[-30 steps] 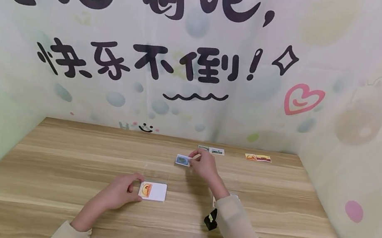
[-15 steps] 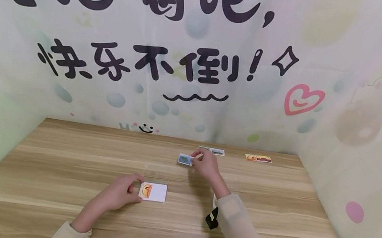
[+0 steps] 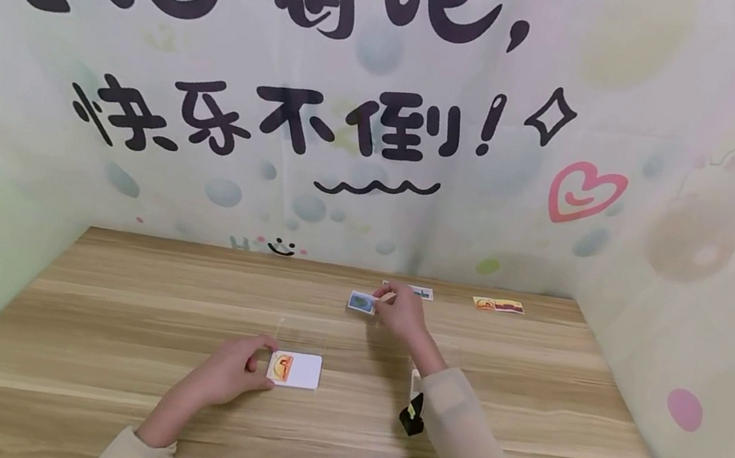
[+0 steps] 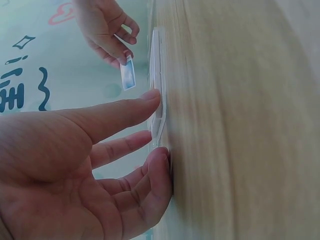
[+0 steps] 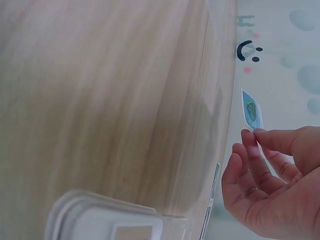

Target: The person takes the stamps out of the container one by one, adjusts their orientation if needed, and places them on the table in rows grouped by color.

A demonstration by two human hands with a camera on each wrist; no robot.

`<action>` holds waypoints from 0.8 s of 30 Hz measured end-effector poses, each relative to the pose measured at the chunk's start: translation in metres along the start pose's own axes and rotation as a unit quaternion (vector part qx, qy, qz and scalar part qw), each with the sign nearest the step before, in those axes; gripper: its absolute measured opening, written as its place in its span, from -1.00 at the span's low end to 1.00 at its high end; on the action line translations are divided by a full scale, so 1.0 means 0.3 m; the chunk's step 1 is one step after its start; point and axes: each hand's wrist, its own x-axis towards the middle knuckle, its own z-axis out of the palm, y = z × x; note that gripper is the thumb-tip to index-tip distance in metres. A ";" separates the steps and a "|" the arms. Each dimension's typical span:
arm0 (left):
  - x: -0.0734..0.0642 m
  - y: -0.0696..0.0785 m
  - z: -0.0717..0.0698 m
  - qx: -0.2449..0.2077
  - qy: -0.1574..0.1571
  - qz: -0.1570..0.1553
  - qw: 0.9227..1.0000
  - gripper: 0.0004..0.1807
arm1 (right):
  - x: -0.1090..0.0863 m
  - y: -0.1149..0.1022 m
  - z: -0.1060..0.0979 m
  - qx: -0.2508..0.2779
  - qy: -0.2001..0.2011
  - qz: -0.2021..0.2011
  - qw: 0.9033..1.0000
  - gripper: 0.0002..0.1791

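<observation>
My right hand (image 3: 401, 314) pinches a small white-bordered blue picture card (image 3: 362, 303) between thumb and fingertips, above the back of the table. The right wrist view shows a green shape on the blue card (image 5: 251, 111). At the middle of the table, my left hand (image 3: 230, 368) grips the left end of a clear case with a white card stack (image 3: 305, 371), thumb and index finger at its corners. An orange picture (image 3: 280, 367) covers the stack's left part. A second clear case with a white card (image 3: 415, 381) is partly hidden under the right sleeve.
At the back edge lies a strip of small pictures (image 3: 425, 294), partly covered by my right hand. Further right lies an orange and yellow picture strip (image 3: 499, 305). The wood-grain table (image 3: 105, 315) meets a printed wall sheet (image 3: 231, 214) behind.
The right hand has shifted slightly right and back with the blue card. The left hand and the case it grips have stayed in place.
</observation>
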 end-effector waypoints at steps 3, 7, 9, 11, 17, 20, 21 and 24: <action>0.001 -0.001 -0.001 -0.002 0.000 0.000 1.000 -0.51 | 0.004 -0.002 -0.002 0.000 0.003 0.002 1.000 -0.93; 0.002 -0.003 -0.001 -0.003 -0.001 0.004 1.000 -0.50 | 0.009 0.003 -0.006 0.001 0.005 0.008 1.000 -0.93; 0.001 -0.004 -0.002 -0.003 -0.002 0.004 1.000 -0.50 | 0.012 0.006 -0.007 0.001 0.004 0.012 1.000 -0.94; 0.000 -0.004 -0.003 -0.004 -0.003 0.004 1.000 -0.50 | 0.017 0.009 -0.009 0.001 0.004 0.015 1.000 -0.94; -0.001 -0.001 -0.005 -0.008 -0.002 0.005 1.000 -0.50 | 0.028 0.013 -0.011 -0.001 0.009 0.020 1.000 -0.92; -0.002 0.001 -0.005 -0.007 -0.002 0.007 1.000 -0.51 | 0.029 0.015 -0.011 0.001 0.011 0.023 1.000 -0.92; -0.002 0.001 -0.005 -0.007 -0.001 0.007 1.000 -0.51 | 0.030 0.015 -0.010 0.000 0.012 0.023 1.000 -0.91; -0.003 0.001 -0.005 -0.006 -0.001 0.008 1.000 -0.52 | 0.032 0.017 -0.009 -0.005 0.015 0.023 1.000 -0.90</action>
